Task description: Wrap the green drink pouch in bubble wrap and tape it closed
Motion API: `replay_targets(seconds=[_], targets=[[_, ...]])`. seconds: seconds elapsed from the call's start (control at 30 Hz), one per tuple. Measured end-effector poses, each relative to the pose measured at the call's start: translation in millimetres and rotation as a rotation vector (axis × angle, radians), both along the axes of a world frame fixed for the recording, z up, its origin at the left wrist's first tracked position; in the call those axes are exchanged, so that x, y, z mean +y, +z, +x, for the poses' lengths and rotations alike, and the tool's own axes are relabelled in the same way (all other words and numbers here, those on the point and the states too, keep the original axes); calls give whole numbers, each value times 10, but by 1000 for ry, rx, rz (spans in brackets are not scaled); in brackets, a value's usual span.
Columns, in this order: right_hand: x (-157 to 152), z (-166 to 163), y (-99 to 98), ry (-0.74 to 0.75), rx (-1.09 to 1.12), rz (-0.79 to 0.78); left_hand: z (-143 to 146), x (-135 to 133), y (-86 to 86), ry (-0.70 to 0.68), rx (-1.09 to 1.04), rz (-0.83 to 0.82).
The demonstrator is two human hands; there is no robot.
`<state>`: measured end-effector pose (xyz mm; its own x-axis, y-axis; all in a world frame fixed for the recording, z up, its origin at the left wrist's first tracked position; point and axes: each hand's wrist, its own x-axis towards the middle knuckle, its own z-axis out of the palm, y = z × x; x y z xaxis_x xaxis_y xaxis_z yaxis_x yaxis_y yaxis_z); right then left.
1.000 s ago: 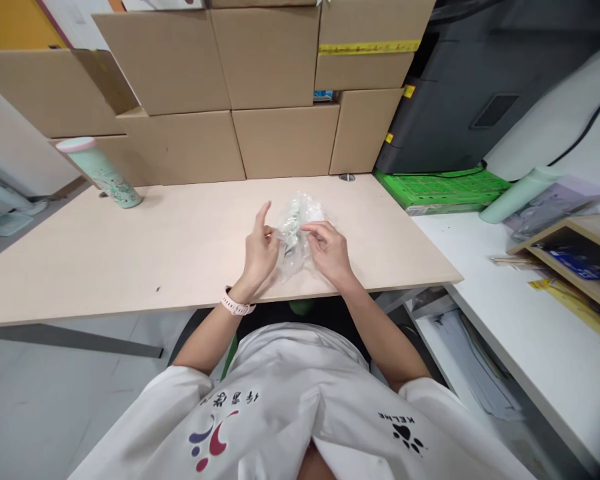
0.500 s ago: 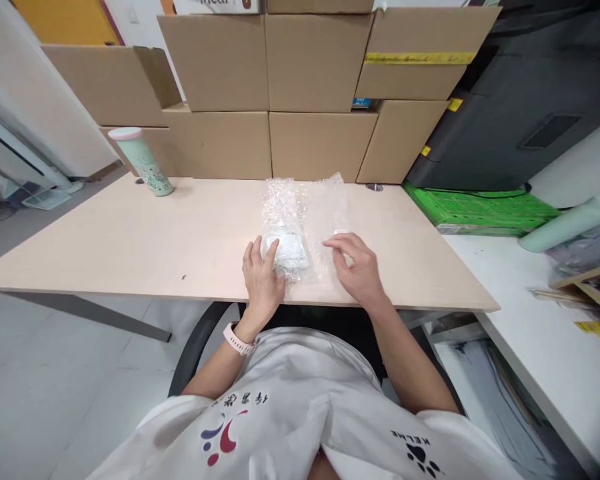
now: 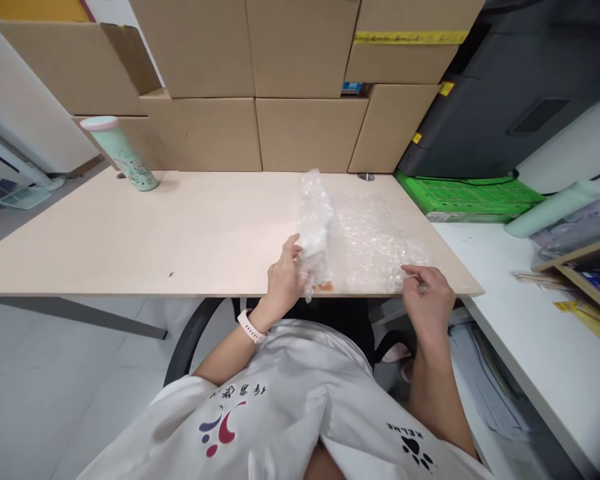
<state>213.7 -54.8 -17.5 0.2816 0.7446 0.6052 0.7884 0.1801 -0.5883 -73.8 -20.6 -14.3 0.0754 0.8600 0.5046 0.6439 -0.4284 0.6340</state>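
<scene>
A sheet of clear bubble wrap lies spread over the right part of the desk. Its left end is still folded into an upright-looking bundle, and what is inside cannot be made out. My left hand grips the lower left side of that bundle, thumb and some fingers hidden behind the plastic. At the sheet's lower right corner, my right hand is closed in a pinch on the edge. A small orange-brown patch shows under the plastic near the desk's front edge.
Stacked cardboard boxes wall off the back of the desk. A mint tumbler with a pink-rimmed lid stands back left. On the right are a green crate, a dark case and a white side table.
My right hand has moved right and drawn the bubble wrap open across the desk. My left hand has shifted slightly right and now holds the bundle's side. The view has tilted slightly.
</scene>
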Motion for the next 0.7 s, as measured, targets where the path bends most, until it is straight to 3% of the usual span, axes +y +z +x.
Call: replay_targets(seconds=[0.13,0.33,0.47,0.57,0.63,0.7], targets=[[-37,112,-3,-68,-30,-33,-32,9,-7,147,-164,38],[90,285,-94,-26,-30,-84,-180,-101,-71,385,-228,100],[152,387,-36,42,-9,39,-321,-213,3,394,-224,117],[187,187,150,37,-7,138,-471,-213,55,338,-170,89],[256,-108,285,74,-83,50,-573,-199,76,322,-192,-30],[381,-466,380,207,-94,-140,-675,-198,103,364,-249,-177]])
